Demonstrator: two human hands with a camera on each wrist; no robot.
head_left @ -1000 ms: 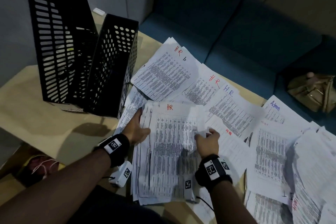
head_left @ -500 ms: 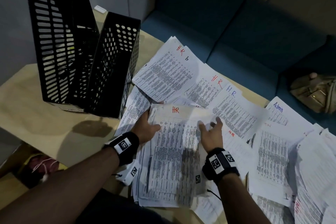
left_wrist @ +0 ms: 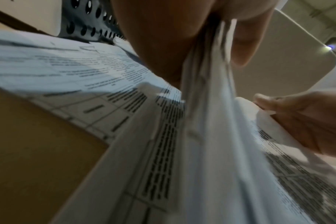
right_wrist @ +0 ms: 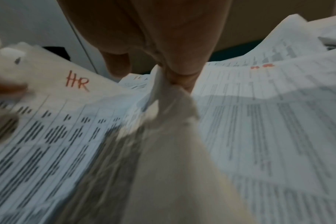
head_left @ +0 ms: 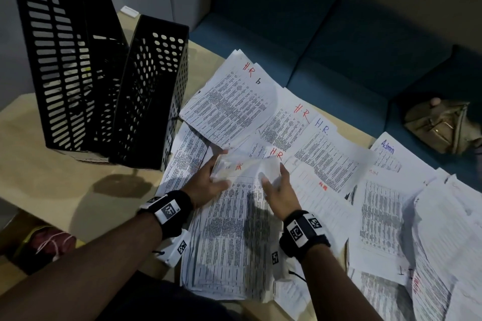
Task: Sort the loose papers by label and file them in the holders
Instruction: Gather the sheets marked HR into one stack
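Observation:
A thick stack of printed sheets marked HR in red [head_left: 234, 219] lies before me on the wooden table [head_left: 52, 182]. My left hand [head_left: 208, 182] grips the stack's upper left corner, sheets pinched between thumb and fingers [left_wrist: 207, 63]. My right hand [head_left: 279, 190] pinches its upper right corner [right_wrist: 169, 84], where the paper bunches. The stack's top edge is lifted and curled. Two black perforated holders [head_left: 146, 91] stand at the back left, the taller one [head_left: 62, 55] beside the shorter.
More loose sheets fan out behind and to the right, marked HR in red [head_left: 247, 70], HR in blue [head_left: 322, 125] and Admin [head_left: 387, 146]. A blue sofa [head_left: 339, 41] with a tan bag [head_left: 440, 125] lies beyond the table's far edge.
Both hands slid up the HR stack from its sides to its top corners and closed on them. The top edge has risen and crumpled between them.

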